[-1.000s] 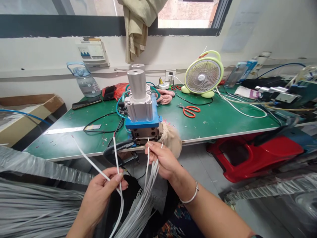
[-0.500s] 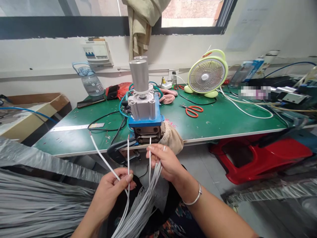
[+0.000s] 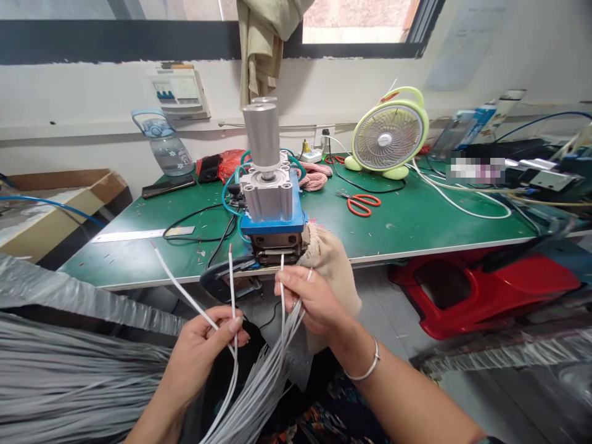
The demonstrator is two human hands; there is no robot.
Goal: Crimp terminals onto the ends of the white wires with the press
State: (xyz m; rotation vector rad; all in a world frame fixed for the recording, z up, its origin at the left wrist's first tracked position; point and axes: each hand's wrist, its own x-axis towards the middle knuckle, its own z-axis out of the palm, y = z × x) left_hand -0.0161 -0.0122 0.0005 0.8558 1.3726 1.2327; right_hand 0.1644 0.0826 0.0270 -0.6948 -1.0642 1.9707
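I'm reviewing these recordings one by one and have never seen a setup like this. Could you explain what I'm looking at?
There is no robot: one head-worn camera looks forward and down at a person's bare hands. The left hand holds two white cables with reddish tips. The right hand holds a bundle of pale cables; one end points at the metal machine at the table's front edge; contact is hard to tell. The green table also bears scissors, a fan, a ruler and a bottle.

lime fan (image 3: pixel 384 140) — behind red-handled scissors (image 3: pixel 358 203) | water bottle (image 3: pixel 167 151) — near breaker box (image 3: pixel 182 92) | red stool (image 3: pixel 518 277)
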